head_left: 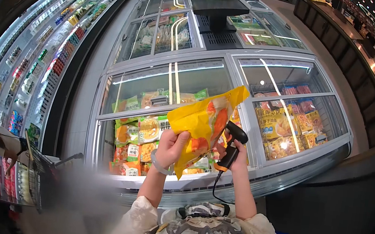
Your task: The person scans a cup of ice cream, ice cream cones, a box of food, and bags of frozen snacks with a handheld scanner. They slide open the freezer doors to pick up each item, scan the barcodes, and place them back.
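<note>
My left hand is closed on the edge of a yellow food bag, holding it up over the chest freezer. The bag is tilted, with pictures of orange food on its front. In my right hand is a black barcode scanner, fingers wrapped round its handle, its head close beside the bag's right side. A cable runs down from the handle. Below the bag, the open front part of the freezer holds several packs of frozen food in green, white and orange, partly hidden by my hands.
A second glass-topped freezer section with yellow packs stands to the right. A black display stand rises behind. At left are stocked dairy shelves, with a person by a shopping cart. A wooden counter is far right.
</note>
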`<state>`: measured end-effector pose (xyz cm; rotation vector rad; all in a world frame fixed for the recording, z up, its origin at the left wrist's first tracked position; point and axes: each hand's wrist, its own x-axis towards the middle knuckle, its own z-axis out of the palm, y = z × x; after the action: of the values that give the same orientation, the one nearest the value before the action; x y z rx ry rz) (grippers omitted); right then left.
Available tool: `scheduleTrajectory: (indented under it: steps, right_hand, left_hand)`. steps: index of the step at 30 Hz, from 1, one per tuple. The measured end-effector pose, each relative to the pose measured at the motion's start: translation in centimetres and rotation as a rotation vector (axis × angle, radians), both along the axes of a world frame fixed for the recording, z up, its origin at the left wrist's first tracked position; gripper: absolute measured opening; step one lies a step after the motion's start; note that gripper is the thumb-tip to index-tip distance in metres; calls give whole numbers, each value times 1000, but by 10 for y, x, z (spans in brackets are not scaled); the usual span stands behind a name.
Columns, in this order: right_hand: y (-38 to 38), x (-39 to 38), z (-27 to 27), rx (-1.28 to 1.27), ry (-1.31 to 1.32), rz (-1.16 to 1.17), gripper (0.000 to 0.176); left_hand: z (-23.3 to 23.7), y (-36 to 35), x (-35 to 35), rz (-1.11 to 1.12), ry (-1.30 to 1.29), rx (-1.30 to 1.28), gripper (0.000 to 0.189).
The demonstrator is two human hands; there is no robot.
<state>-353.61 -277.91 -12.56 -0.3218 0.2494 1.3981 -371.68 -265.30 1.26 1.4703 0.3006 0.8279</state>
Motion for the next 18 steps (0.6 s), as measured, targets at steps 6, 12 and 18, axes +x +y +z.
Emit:
scheduleTrajectory:
  steps: [6, 12, 18]
  right_hand:
    - [3, -38, 17, -54, -185, -490, 49]
    - [-18, -25, 0, 170, -181, -601, 67]
    - [-17, -17, 22, 264, -200, -864, 55]
  left_hand:
    - [13, -8, -13, -226, -78, 600, 8]
    - [-1, -8, -31, 46, -106, 444, 12]
    - [-1, -6, -26, -64, -349, 495, 25]
